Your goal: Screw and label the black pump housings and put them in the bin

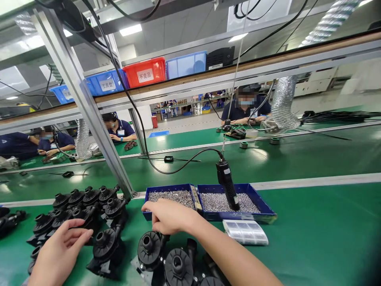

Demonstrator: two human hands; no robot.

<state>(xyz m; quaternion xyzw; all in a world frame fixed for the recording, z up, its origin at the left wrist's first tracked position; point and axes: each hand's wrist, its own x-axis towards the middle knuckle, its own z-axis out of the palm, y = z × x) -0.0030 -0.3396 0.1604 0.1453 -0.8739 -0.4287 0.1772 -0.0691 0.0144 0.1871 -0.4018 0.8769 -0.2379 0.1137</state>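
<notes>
fingers of the left hand (pixel 56 252) are apart, thumb and forefinger curved toward each other with a gap and nothing between them, beside a pump (pixel 104 244). those of the right hand (pixel 171 216) bend down at the near left corner of the left tray (pixel 148 216); their tips are partly hidden, so i cannot tell whether they are together or pinching a screw. as i judge it, the step in hand is a reach at the screws (pixel 175 195), and a move from here calls for a small, sure pinch and a wrist kept clear of the near pumps (pixel 149 248) under the forearm. more pumps stand in rows to the left, ports up. the right tray (pixel 253 217) holds shorter screws, with the driver (pixel 226 180) hanging over it on its cord, and a label sheet (pixel 246 233) lies just in front. all this is on a green worktop (pixel 312 226). behind a metal post (pixel 86 103), a shelf carries a red bin (pixel 154 71) and blue bins (pixel 186 65); beyond, masked people (pixel 230 111) work at green benches beside silvery ducts (pixel 284 99), under ceiling lights.
</notes>
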